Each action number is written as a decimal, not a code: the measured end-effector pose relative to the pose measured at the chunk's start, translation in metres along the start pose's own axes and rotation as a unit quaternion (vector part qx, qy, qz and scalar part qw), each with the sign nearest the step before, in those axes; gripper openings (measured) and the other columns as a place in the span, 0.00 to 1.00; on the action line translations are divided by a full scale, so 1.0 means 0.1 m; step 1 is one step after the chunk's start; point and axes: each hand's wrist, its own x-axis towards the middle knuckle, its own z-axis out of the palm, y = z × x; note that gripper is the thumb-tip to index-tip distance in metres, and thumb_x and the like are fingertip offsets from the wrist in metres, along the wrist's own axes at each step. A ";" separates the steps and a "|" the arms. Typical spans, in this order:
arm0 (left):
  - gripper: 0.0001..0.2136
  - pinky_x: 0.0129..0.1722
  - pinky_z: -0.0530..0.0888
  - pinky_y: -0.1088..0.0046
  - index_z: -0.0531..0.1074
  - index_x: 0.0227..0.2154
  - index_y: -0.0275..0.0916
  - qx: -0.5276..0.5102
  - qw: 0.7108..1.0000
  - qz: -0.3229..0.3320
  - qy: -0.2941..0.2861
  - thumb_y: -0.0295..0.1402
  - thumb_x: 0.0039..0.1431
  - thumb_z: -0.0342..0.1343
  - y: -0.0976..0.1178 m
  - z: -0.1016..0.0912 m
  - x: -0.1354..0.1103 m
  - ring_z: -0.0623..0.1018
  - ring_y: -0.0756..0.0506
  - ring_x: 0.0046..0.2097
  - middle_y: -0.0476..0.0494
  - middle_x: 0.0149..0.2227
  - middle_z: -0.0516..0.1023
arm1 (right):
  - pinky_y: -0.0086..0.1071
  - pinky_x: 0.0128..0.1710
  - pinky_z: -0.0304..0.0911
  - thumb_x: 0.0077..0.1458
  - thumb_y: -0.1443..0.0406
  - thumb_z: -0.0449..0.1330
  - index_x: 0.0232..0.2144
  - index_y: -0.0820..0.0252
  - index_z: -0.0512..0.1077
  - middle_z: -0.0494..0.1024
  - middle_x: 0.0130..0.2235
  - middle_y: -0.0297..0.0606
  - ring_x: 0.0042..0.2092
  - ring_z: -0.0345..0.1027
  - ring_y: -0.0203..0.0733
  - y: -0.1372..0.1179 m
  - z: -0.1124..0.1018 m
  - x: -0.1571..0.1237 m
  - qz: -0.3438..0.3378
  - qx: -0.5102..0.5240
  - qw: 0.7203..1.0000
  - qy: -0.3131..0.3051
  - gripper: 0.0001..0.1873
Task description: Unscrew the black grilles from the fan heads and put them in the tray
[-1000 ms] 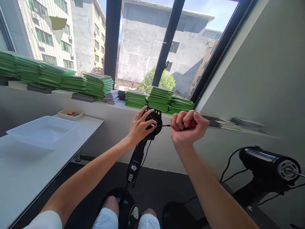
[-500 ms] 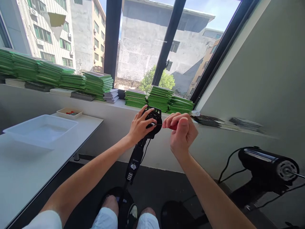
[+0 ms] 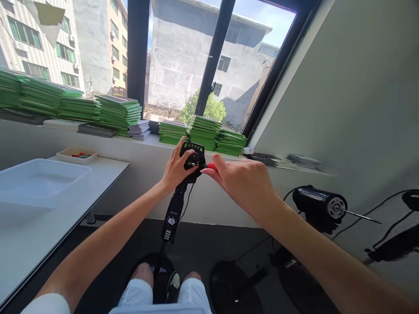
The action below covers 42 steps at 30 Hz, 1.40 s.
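A black stand-fan motor head [image 3: 199, 148] faces me on top of its upright post [image 3: 173, 211], which carries a silver knob and several buttons. From the left, my left hand [image 3: 174, 169] grips the head, fingers spread over its rim and the thumb and a fingertip beside the centre. My right hand [image 3: 247, 181] is closed around the red handle of a screwdriver [image 3: 212, 166]. The screwdriver lies roughly level, its shank pointing left at the middle of the motor head. My fingers partly hide the place where its tip meets the head.
A white table [image 3: 65, 218] on the left bears a translucent bin [image 3: 46, 192] and a small tray [image 3: 77, 155] with red bits. Green-edged stacks [image 3: 119, 115] line the windowsill. At right stands another fan motor [image 3: 319, 203] with a protruding shaft; round bases [image 3: 234, 283] sit on the floor.
The view has swung right. My right hand has turned from a raised fist to a palm-down hold, and the screwdriver's red handle shows more. My left hand stays on the motor head.
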 end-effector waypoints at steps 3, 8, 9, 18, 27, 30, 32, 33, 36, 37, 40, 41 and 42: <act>0.33 0.60 0.74 0.47 0.62 0.60 0.45 -0.002 0.998 -0.067 0.016 0.44 0.55 0.69 -0.01 0.01 -0.02 0.59 0.29 0.72 0.32 0.75 0.47 | 0.31 0.25 0.40 0.69 0.49 0.50 0.35 0.58 0.70 0.68 0.18 0.33 0.20 0.56 0.36 -0.04 -0.09 0.00 0.051 -0.074 0.993 -0.078 0.21; 0.40 0.59 0.74 0.51 0.54 0.66 0.47 0.010 0.992 -0.122 -0.022 0.38 0.55 0.69 0.03 -0.01 0.01 0.69 0.32 0.66 0.34 0.66 0.66 | 0.29 0.25 0.46 0.70 0.58 0.47 0.53 0.62 0.65 0.81 0.32 0.42 0.27 0.70 0.41 -0.11 -0.23 0.12 0.028 -0.094 0.972 -0.215 0.18; 0.41 0.58 0.75 0.51 0.54 0.67 0.47 0.011 0.991 -0.129 -0.026 0.38 0.54 0.70 0.05 -0.01 0.02 0.71 0.32 0.65 0.35 0.65 0.67 | 0.30 0.25 0.45 0.71 0.56 0.44 0.52 0.63 0.67 0.80 0.30 0.42 0.27 0.70 0.42 -0.12 -0.24 0.14 0.041 -0.126 0.966 -0.220 0.20; 0.42 0.58 0.74 0.51 0.56 0.68 0.47 -0.001 0.989 -0.138 -0.061 0.39 0.53 0.71 0.05 -0.10 0.05 0.69 0.31 0.65 0.35 0.65 0.65 | 0.31 0.25 0.42 0.69 0.55 0.43 0.55 0.63 0.66 0.76 0.23 0.38 0.22 0.64 0.41 -0.14 -0.27 0.28 0.025 -0.165 0.964 -0.207 0.24; 0.48 0.59 0.73 0.50 0.52 0.70 0.49 -0.022 0.986 -0.147 -0.071 0.37 0.50 0.72 0.02 -0.12 0.10 0.70 0.31 0.65 0.36 0.64 0.66 | 0.31 0.25 0.41 0.70 0.54 0.42 0.50 0.63 0.70 0.73 0.21 0.40 0.22 0.64 0.42 -0.14 -0.24 0.28 0.017 -0.193 0.959 -0.209 0.24; 0.54 0.59 0.72 0.49 0.44 0.72 0.51 -0.043 0.985 -0.160 -0.051 0.39 0.48 0.74 0.01 -0.10 0.09 0.67 0.29 0.67 0.35 0.67 0.64 | 0.31 0.25 0.41 0.70 0.51 0.41 0.42 0.63 0.72 0.71 0.19 0.41 0.22 0.66 0.43 -0.11 -0.24 0.27 0.036 -0.212 0.956 -0.198 0.27; 0.58 0.60 0.72 0.48 0.40 0.73 0.51 -0.055 0.983 -0.167 -0.044 0.40 0.46 0.74 0.00 -0.09 0.08 0.64 0.28 0.69 0.33 0.69 0.62 | 0.29 0.24 0.42 0.68 0.53 0.46 0.49 0.62 0.70 0.74 0.21 0.38 0.21 0.64 0.41 -0.07 -0.24 0.26 0.019 -0.170 0.962 -0.214 0.22; 0.59 0.60 0.71 0.48 0.39 0.73 0.50 -0.057 0.982 -0.174 -0.044 0.41 0.46 0.75 -0.01 -0.09 0.08 0.64 0.28 0.69 0.33 0.69 0.61 | 0.28 0.23 0.43 0.67 0.54 0.48 0.52 0.62 0.68 0.75 0.22 0.36 0.21 0.63 0.40 -0.06 -0.24 0.26 0.008 -0.151 0.964 -0.219 0.21; 0.56 0.60 0.72 0.48 0.43 0.73 0.49 -0.058 0.979 -0.189 -0.046 0.40 0.47 0.74 -0.02 -0.07 0.06 0.65 0.28 0.68 0.34 0.68 0.63 | 0.29 0.23 0.43 0.69 0.53 0.43 0.50 0.63 0.70 0.73 0.20 0.37 0.19 0.61 0.40 -0.02 -0.23 0.24 0.007 -0.169 0.964 -0.205 0.24; 0.54 0.61 0.72 0.49 0.45 0.72 0.49 -0.060 0.979 -0.190 -0.044 0.39 0.48 0.74 -0.02 -0.06 0.06 0.66 0.29 0.67 0.34 0.67 0.63 | 0.30 0.23 0.42 0.70 0.52 0.40 0.46 0.63 0.71 0.71 0.19 0.38 0.19 0.61 0.41 -0.02 -0.24 0.24 0.018 -0.190 0.962 -0.195 0.26; 0.51 0.62 0.71 0.51 0.48 0.71 0.50 -0.070 0.980 -0.185 -0.034 0.38 0.49 0.73 -0.01 -0.04 0.05 0.67 0.31 0.67 0.36 0.65 0.64 | 0.30 0.23 0.43 0.69 0.52 0.42 0.44 0.62 0.72 0.72 0.19 0.38 0.20 0.62 0.41 0.00 -0.24 0.23 0.035 -0.177 0.963 -0.201 0.25; 0.50 0.62 0.71 0.51 0.49 0.71 0.50 -0.071 0.980 -0.184 -0.032 0.38 0.49 0.73 -0.01 -0.04 0.05 0.68 0.31 0.67 0.36 0.65 0.64 | 0.29 0.23 0.44 0.68 0.54 0.44 0.47 0.62 0.70 0.74 0.21 0.37 0.20 0.62 0.40 0.01 -0.25 0.23 0.028 -0.155 0.964 -0.215 0.22; 0.50 0.62 0.71 0.51 0.48 0.71 0.49 -0.071 0.980 -0.184 -0.034 0.38 0.50 0.73 -0.01 -0.03 0.05 0.68 0.31 0.66 0.36 0.65 0.64 | 0.29 0.23 0.44 0.67 0.55 0.47 0.51 0.62 0.69 0.75 0.22 0.37 0.20 0.63 0.40 0.01 -0.24 0.23 0.019 -0.138 0.964 -0.228 0.21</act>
